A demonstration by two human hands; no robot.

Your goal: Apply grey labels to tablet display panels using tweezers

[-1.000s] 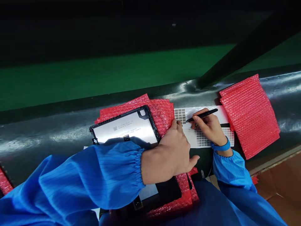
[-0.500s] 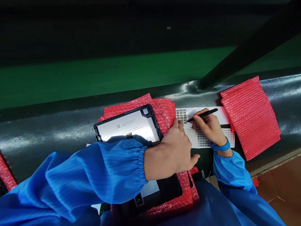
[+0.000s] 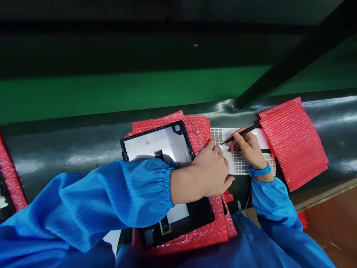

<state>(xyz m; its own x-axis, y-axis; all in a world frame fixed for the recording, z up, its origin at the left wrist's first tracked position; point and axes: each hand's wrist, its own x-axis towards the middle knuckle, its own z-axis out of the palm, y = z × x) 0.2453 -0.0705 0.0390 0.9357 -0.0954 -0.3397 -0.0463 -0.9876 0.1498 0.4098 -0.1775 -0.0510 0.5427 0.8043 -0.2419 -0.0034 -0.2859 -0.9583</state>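
Several red bubble-wrap sheets [image 3: 197, 130] lie beneath the framed panel [image 3: 143, 147]. Right of the panel: a gridded sheet [image 3: 216, 136]; the left hand [image 3: 210, 171] at its edge, grip hidden; the right hand [image 3: 249, 147], farther right, pinching a black pen [image 3: 245, 131].

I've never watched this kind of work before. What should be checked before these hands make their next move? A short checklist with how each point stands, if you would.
1. Black pen-like tool gripped in the right hand: ok.
2. Tool tip aimed at the grid of small grey pieces: ok, it is at the grid's edge.
3. Tip touching a piece: cannot tell, too small to see.
4. Left hand pressing the sheet flat: cannot tell; its fingertips are beside the grid.
5. Blue wristband on the right wrist: ok.
6. Silver-backed panel free of anything above it: not ok, the left sleeve crosses over it.
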